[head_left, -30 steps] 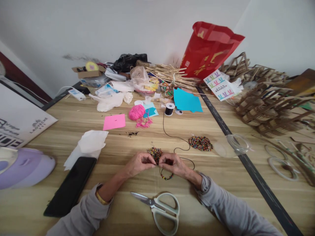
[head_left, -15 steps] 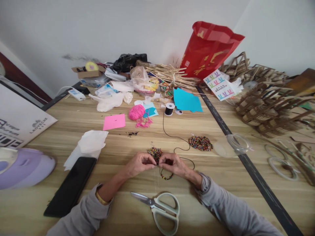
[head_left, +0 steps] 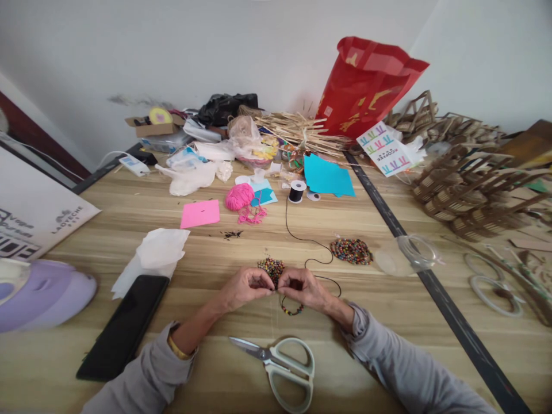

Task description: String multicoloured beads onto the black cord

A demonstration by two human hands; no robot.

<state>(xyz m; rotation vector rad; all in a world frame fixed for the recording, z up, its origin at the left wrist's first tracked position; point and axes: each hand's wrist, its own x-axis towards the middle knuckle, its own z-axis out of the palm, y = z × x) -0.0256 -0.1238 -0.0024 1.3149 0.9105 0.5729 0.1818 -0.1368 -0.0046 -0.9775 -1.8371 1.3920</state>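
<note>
My left hand (head_left: 246,287) is closed in a pinch just in front of a small pile of multicoloured beads (head_left: 271,265). Whatever its fingertips hold is too small and dark to make out. Facing it, with fingertips almost meeting, my right hand (head_left: 305,288) pinches the black cord (head_left: 308,240). Several coloured beads (head_left: 294,311) are strung on the cord and hang in a short curve below the right fingers. The cord runs back to a black spool (head_left: 296,192). Nearer me lie scissors (head_left: 290,368) with pale handles, blades pointing left.
A coil of strung beads (head_left: 351,252) lies to the right. On the left are a black phone (head_left: 125,328), white paper (head_left: 157,256) and a purple-white device (head_left: 47,293). Pink yarn (head_left: 240,197), blue sheets (head_left: 328,175), a red bag (head_left: 366,86) and small woven baskets (head_left: 457,190) stand farther back.
</note>
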